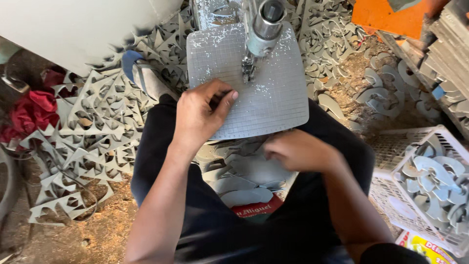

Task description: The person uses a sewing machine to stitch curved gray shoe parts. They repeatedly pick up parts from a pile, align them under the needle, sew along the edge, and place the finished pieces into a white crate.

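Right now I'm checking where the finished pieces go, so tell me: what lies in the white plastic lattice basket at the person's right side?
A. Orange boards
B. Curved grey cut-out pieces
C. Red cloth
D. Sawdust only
B: the white plastic lattice basket holds a heap of curved grey cut-out pieces, crescent-like shapes piled on one another, with no cloth or boards among them.

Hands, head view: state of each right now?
Left hand: fingers curled, resting on the grey saw table; whether it holds anything cannot be told.
Right hand: blurred, below the table edge over grey cut pieces; grip cannot be told.
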